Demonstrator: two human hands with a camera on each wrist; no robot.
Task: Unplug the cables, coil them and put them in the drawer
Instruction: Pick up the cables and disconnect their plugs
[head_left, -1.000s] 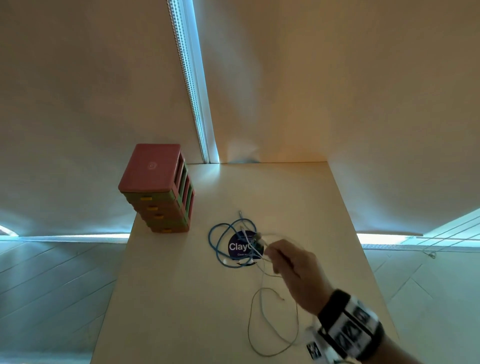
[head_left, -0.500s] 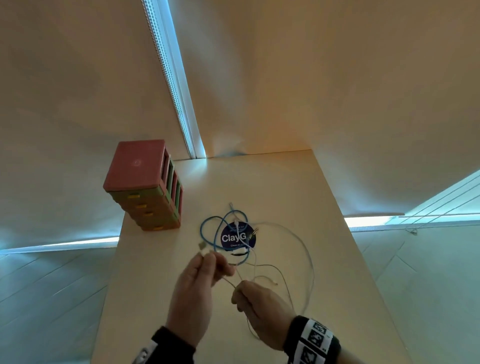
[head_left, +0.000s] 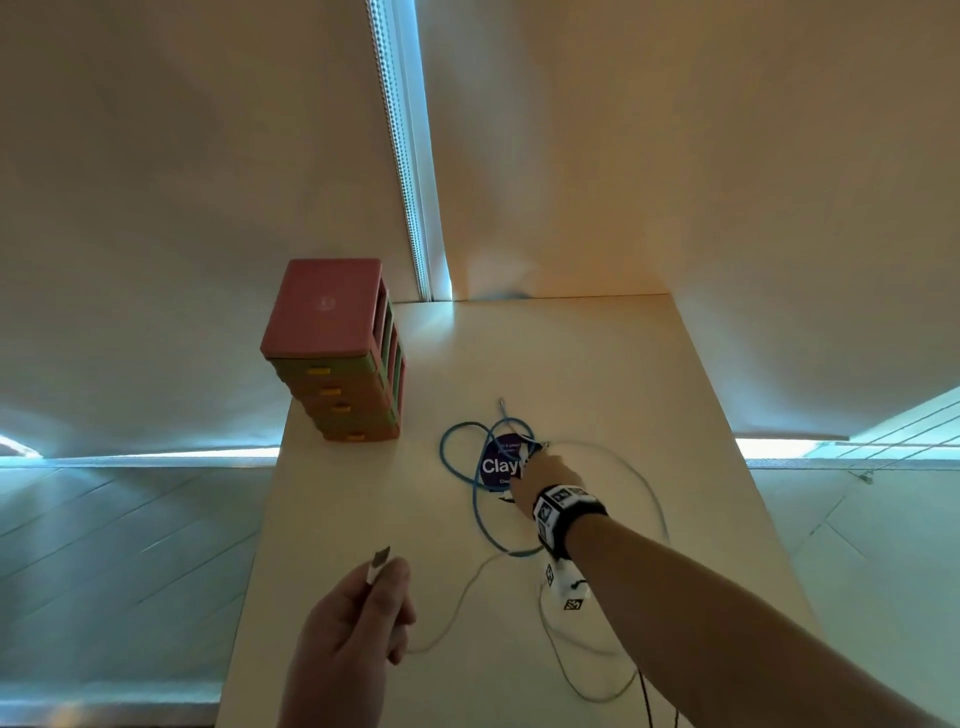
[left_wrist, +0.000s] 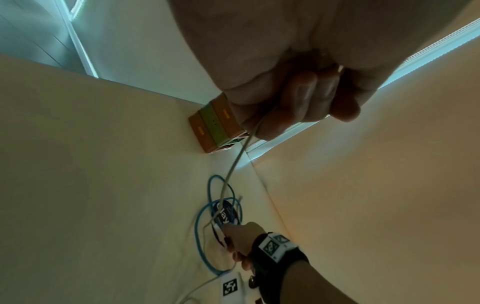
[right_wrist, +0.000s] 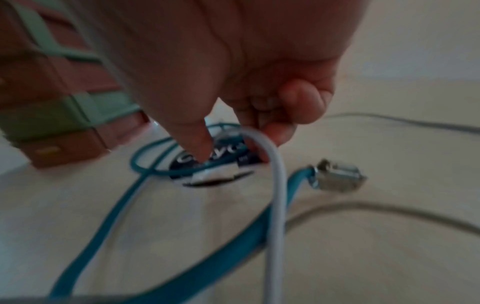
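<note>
A thin white cable (head_left: 470, 582) trails in loose loops over the pale table (head_left: 597, 364). My left hand (head_left: 382, 577) is at the near left, above the table, and grips the cable just behind its plug (head_left: 380, 557), fingers curled round it (left_wrist: 285, 107). My right hand (head_left: 530, 457) reaches forward to a dark round device (head_left: 496, 465) labelled "Clay". There thumb and fingers (right_wrist: 233, 144) pinch the white cable (right_wrist: 275, 185) by a white plug (right_wrist: 215, 172); the view is blurred. A blue cable (head_left: 457, 441) loops around the device, its metal connector (right_wrist: 337, 174) lying free. The drawer unit (head_left: 337, 353) stands at the back left, drawers closed.
Roller blinds (head_left: 675, 156) hang close behind and beside the table. The table's right edge (head_left: 753, 493) and left edge (head_left: 270, 493) drop off to the floor. A loose plug of the blue cable (head_left: 503, 401) lies beyond the device.
Half a second ago both hands held the white cable close together near me. Now the right hand has reached forward to the round device and the left has drawn back with the plug end.
</note>
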